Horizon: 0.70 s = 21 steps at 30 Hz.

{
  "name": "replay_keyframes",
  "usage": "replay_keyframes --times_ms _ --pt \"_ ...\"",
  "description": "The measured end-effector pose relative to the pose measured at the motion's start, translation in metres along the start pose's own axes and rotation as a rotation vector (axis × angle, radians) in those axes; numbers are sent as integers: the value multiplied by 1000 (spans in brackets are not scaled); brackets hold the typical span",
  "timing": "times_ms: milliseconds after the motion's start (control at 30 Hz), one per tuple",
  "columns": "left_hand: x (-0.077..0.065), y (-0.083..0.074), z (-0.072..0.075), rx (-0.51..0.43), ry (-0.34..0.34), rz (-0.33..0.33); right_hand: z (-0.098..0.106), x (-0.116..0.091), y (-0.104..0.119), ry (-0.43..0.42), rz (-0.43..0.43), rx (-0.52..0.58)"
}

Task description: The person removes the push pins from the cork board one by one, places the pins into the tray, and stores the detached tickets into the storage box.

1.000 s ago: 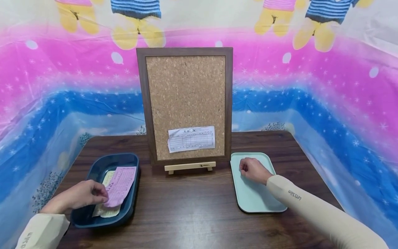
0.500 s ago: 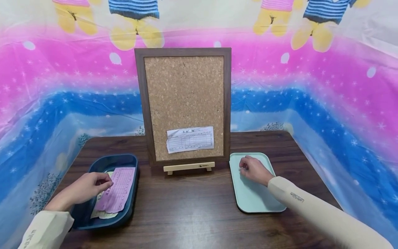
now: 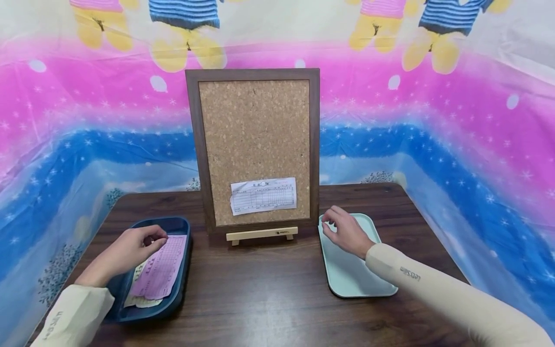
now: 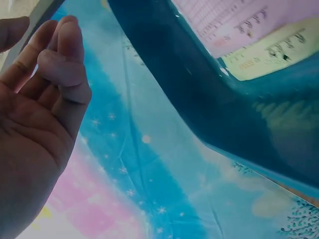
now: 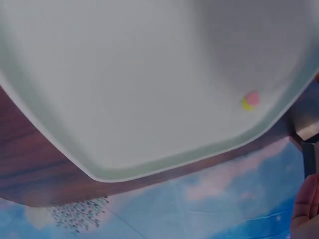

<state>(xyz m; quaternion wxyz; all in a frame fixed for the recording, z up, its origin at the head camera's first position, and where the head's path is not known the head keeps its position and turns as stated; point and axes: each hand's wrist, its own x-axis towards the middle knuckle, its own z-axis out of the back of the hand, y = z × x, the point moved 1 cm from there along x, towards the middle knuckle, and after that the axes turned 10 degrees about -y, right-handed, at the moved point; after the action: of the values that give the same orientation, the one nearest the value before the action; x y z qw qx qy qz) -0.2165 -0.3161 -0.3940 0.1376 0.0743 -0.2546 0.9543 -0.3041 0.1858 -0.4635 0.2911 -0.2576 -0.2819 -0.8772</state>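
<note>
In the head view my left hand [image 3: 130,248] hovers over the dark blue basin [image 3: 185,284], fingers loosely bent. The left wrist view shows its thumb apart from the fingers, with nothing seen between them. Below it lie a pink printed slip [image 3: 160,274] and a pale yellow slip [image 3: 143,302], overlapping in the basin. My right hand [image 3: 347,233] is above the pale green tray [image 3: 360,282], near its left rim, with bent fingers. Whether a small thing sits between its fingertips I cannot tell. A small pink piece [image 5: 252,98] and a yellow piece [image 5: 246,104] lie in the tray.
A framed cork board [image 3: 256,130] stands upright between basin and tray on a small wooden easel [image 3: 260,234]. One white printed form [image 3: 263,197] is fixed low on it by a small white pin. A patterned cloth [image 3: 368,111] hangs behind the wooden table [image 3: 256,289].
My left hand has risen from the slips and moved right and away from me; the pink slip stays in the basin. My right hand has shifted left towards the tray's rim.
</note>
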Motion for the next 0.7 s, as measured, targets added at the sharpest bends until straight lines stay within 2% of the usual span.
replay_keyframes --times_ms 267,500,700 --pt "12 -10 -4 -5 -55 -43 0 15 14 28 32 17" --pt "23 -16 -9 13 -73 -22 -5 20 18 27 41 22" --pt "31 -22 -9 14 -98 -41 -7 25 20 28 33 5"
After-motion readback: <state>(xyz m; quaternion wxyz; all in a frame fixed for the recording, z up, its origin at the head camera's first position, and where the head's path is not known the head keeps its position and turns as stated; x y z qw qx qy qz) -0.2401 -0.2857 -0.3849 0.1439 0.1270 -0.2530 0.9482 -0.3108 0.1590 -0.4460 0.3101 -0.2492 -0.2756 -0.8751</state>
